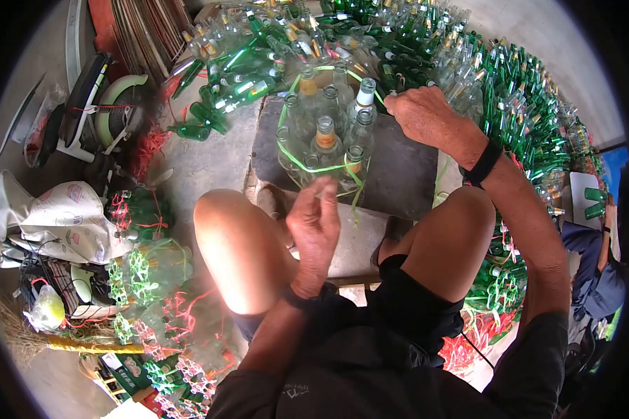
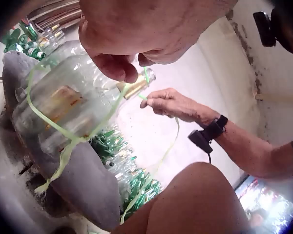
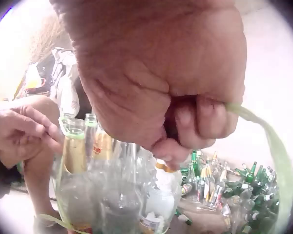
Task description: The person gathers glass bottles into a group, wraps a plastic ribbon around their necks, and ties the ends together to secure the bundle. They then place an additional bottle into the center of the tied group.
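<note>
A cluster of clear glass bottles (image 1: 326,140) stands upright on a dark slab (image 1: 402,167) between the person's knees. Pale green plastic strap (image 1: 284,145) loops round the cluster, with a knot and loose tails at the front. At the near side, the left hand (image 1: 314,220) pinches the strap with thumb and fingers close to the bottle necks. The right hand (image 1: 426,115), beyond the cluster's right side, has its fingers curled round a length of strap (image 3: 276,156), which trails down from the fist. In the left wrist view, the left fingertips (image 2: 119,70) partly hide a gold-foiled bottle neck (image 2: 133,89).
Green and clear bottles (image 1: 517,105) are heaped along the back and right. Loose green bottles (image 1: 206,115) lie at the back left. Strapped bundles (image 1: 150,269) line the left side, near a white bag (image 1: 66,216). Another person (image 1: 597,258) is at far right.
</note>
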{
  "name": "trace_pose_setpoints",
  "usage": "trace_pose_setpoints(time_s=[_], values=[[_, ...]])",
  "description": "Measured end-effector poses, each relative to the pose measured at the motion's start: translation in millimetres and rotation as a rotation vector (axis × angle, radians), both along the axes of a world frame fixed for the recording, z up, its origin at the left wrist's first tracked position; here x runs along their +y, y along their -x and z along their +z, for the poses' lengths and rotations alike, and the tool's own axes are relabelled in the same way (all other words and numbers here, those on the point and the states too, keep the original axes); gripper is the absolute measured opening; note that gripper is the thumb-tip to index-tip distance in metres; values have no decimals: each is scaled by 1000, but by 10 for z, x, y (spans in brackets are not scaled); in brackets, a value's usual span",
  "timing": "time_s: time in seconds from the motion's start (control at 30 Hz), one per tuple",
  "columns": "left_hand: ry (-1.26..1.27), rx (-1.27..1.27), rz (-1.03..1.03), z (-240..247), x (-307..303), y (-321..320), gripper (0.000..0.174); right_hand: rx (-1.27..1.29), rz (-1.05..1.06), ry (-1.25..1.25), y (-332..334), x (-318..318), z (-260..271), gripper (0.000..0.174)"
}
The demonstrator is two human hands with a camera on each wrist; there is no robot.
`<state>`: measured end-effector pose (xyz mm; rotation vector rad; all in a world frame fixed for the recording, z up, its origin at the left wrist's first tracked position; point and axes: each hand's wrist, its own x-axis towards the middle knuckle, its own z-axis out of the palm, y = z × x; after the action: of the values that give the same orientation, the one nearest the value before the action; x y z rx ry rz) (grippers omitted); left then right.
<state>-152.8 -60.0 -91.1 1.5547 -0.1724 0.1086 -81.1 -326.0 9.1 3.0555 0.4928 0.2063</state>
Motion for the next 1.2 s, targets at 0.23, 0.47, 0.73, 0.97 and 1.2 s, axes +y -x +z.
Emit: trace_pose_setpoints(time_s=[0.23, 0.47, 0.73, 0.97, 1.2], values=[[-234, -59, -117, 152, -271, -27, 48, 83, -44, 6, 317, 282, 62, 6], [-190, -187, -42, -91, -491, -238, 39, 18, -94, -34, 491, 518, -69, 7], [-223, -295, 16, -70, -503, -254, 30, 21, -92, -119, 483, 642, -247, 8], [-211, -281, 1, -66, -502, -263, 30, 21, -69, -172, 521, 704, -289, 8], [-235, -341, 7, -42, -473, -294, 30, 1, -59, -120, 550, 757, -268, 6]])
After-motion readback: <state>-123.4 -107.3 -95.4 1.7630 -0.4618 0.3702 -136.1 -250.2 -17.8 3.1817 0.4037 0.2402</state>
